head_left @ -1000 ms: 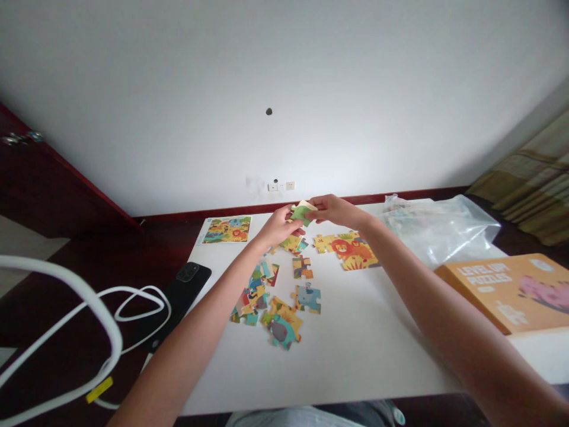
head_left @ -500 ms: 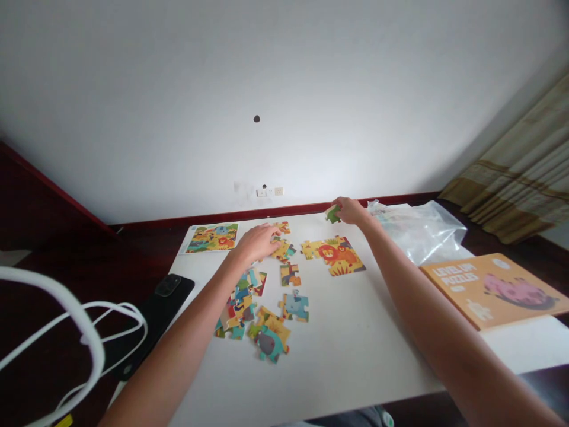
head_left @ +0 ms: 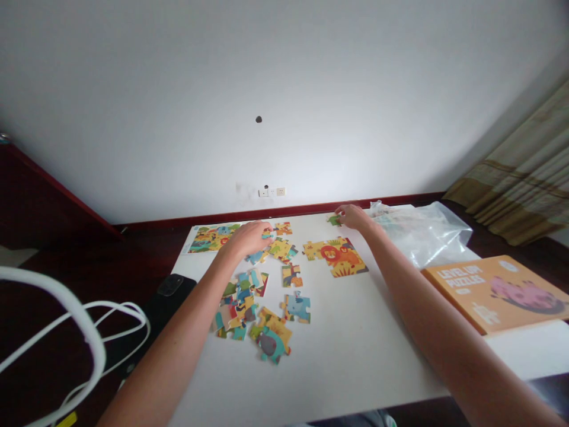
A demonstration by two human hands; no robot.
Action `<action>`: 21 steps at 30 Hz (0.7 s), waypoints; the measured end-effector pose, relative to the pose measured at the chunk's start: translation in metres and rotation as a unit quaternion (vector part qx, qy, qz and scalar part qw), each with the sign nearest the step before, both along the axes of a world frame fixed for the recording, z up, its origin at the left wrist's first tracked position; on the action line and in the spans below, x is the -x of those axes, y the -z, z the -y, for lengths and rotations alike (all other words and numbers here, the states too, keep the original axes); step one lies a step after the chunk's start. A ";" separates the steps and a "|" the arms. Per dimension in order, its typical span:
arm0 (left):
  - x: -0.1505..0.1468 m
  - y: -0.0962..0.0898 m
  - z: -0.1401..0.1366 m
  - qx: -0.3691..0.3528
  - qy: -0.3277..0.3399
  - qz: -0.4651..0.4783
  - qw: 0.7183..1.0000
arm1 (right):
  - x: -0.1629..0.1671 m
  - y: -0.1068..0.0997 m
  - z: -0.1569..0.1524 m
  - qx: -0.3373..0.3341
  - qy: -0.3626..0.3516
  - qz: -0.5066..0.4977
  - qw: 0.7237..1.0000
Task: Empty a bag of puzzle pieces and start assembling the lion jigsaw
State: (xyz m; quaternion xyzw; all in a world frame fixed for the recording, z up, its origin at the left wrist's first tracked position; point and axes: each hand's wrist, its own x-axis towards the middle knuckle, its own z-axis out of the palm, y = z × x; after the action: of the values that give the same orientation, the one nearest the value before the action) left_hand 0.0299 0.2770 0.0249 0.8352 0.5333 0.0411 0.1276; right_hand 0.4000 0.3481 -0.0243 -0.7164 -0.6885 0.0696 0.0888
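Observation:
My left hand [head_left: 251, 238] is closed at the far left-middle of the table, its fingertips on a small bluish puzzle piece [head_left: 267, 235]. A blue piece [head_left: 255, 257] lies partly under that hand. Near the table's far edge, my right hand [head_left: 354, 217] pinches a green puzzle piece [head_left: 333, 220], which looks flat at table level. Between the hands sits a joined section with two lions [head_left: 342, 256]. Loose pieces lie closer to me: a yellow one [head_left: 280, 249], an elephant piece [head_left: 297, 307], a hippo piece [head_left: 272, 341] and a heap of mixed pieces [head_left: 240, 302].
A picture sheet [head_left: 208, 238] lies at the table's far left. A black phone [head_left: 171, 290] and white cables [head_left: 95, 332] are by the left edge. On the right are a clear plastic bag [head_left: 427, 231] and an orange puzzle box [head_left: 498, 290]. A wall stands behind the table.
My left hand has shifted slightly left, and a bluish piece now shows at its fingertips. The green piece in my right hand has come down from a tilted pose to lie flatter.

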 end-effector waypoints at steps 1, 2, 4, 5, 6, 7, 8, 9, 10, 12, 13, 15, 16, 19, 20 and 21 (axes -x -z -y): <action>-0.001 0.000 0.001 0.003 0.011 0.001 1.000 | 0.001 0.000 0.001 0.000 -0.003 0.005 1.000; -0.001 0.000 0.002 0.010 0.028 0.000 1.000 | 0.002 -0.001 0.001 -0.001 -0.005 0.010 1.000; -0.003 0.003 0.002 0.031 0.076 -0.004 0.997 | 0.005 -0.003 0.003 -0.002 -0.011 0.018 1.000; -0.004 0.005 0.002 0.041 0.101 -0.006 0.994 | 0.007 -0.006 0.004 -0.002 -0.016 0.020 1.000; -0.005 0.007 0.002 0.046 0.121 -0.009 0.991 | 0.010 -0.009 0.005 -0.002 -0.021 0.021 1.000; -0.006 0.009 0.002 0.047 0.134 -0.013 0.990 | 0.014 -0.012 0.006 0.000 -0.027 0.020 0.999; -0.007 0.012 0.001 0.043 0.140 -0.017 0.989 | 0.019 -0.016 0.007 0.003 -0.036 0.018 0.999; -0.007 0.014 0.000 0.037 0.143 -0.023 0.989 | 0.026 -0.020 0.009 0.005 -0.050 0.015 0.999; -0.008 0.017 -0.001 0.029 0.145 -0.028 0.989 | 0.033 -0.024 0.012 0.008 -0.069 0.011 0.998; -0.010 0.020 -0.001 0.018 0.150 -0.035 0.988 | 0.050 -0.032 0.019 0.015 -0.117 0.000 0.993; -0.011 0.022 -0.001 0.013 0.152 -0.037 0.988 | 0.059 -0.035 0.023 0.020 -0.141 -0.007 0.990; -0.012 0.022 0.000 0.000 0.157 -0.040 0.987 | 0.077 -0.041 0.032 0.028 -0.171 -0.021 0.985; -0.014 0.021 0.001 -0.007 0.158 -0.040 0.987 | 0.085 -0.044 0.037 0.032 -0.182 -0.027 0.982; -0.014 0.012 0.005 -0.025 0.144 -0.050 0.988 | 0.103 -0.053 0.051 0.036 -0.210 -0.035 0.977; -0.013 0.007 0.005 -0.028 0.131 -0.056 0.989 | 0.107 -0.055 0.055 0.036 -0.216 -0.036 0.975; -0.010 0.002 0.005 -0.029 0.114 -0.063 0.991 | 0.111 -0.058 0.058 0.037 -0.220 -0.037 0.974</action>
State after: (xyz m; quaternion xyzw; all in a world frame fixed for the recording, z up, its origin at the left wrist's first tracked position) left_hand 0.0400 0.2721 0.0225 0.8948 0.4403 -0.0113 0.0731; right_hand 0.2890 0.2899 0.0333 -0.5470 -0.8224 0.1394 0.0705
